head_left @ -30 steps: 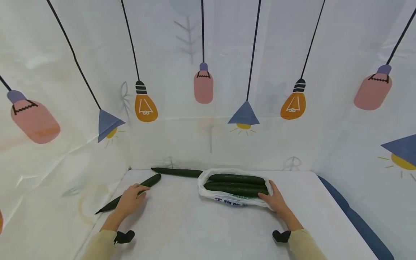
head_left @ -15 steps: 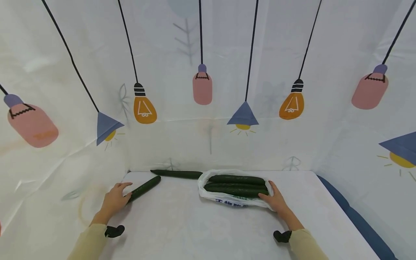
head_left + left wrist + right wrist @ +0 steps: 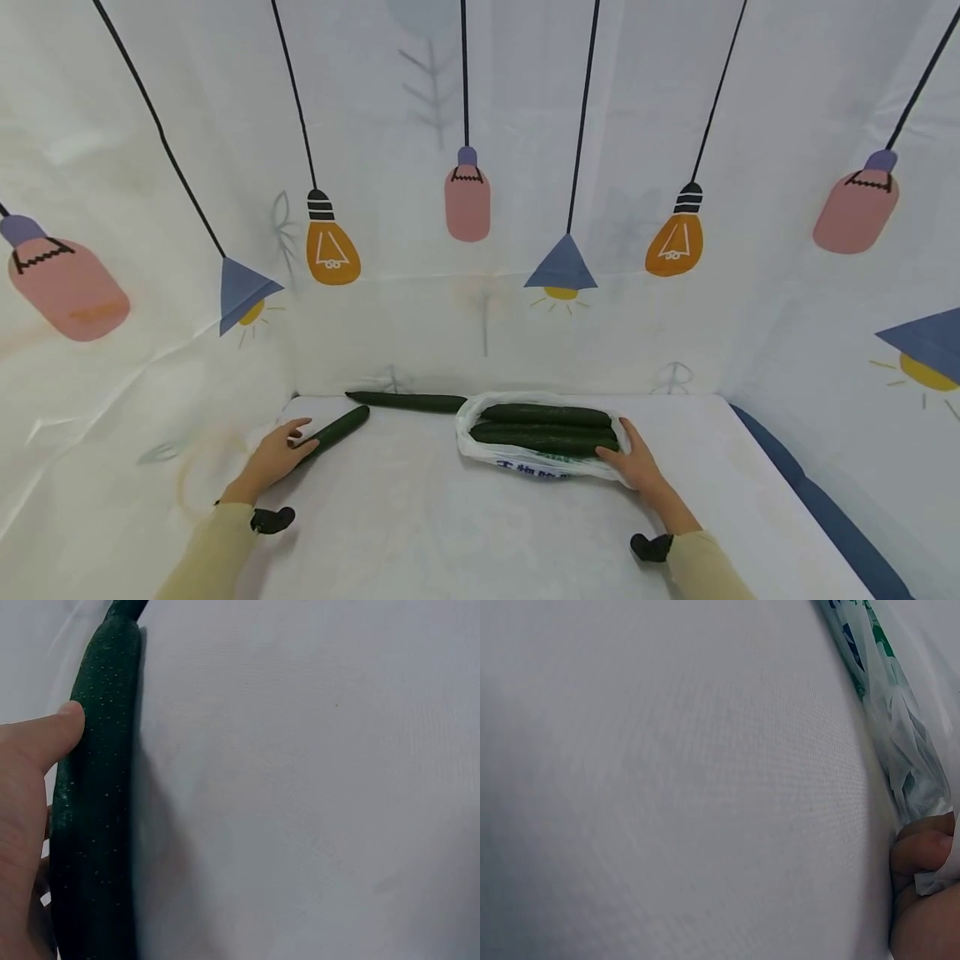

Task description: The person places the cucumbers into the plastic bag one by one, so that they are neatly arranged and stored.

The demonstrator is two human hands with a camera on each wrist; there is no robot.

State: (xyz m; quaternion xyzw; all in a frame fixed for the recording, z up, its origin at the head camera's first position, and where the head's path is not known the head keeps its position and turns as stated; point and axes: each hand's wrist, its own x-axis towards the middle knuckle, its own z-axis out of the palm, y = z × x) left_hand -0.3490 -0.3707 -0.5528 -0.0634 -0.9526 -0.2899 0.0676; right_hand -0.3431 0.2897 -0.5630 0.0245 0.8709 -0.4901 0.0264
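Left hand (image 3: 273, 457) at the left cucumber (image 3: 341, 428), right hand (image 3: 636, 457) gripping the bag (image 3: 597, 467).
From the head view I see the left cucumber lying aslant on the table's (image 3: 435, 525) left, its rounded far end bare and the hand over the rest; the far cucumber (image 3: 412, 402) lies along the far edge, its right end at the bag. The bagged cucumbers (image 3: 547, 414) lie side by side, and the right hand sits at the bag's right end. The right wrist view misses those cucumbers but shows curled fingers with white plastic pinched among them. Only the left wrist view shows the pale specks on the left cucumber's skin, and the thumb against its side; whether the fingers close round it, I can't tell.
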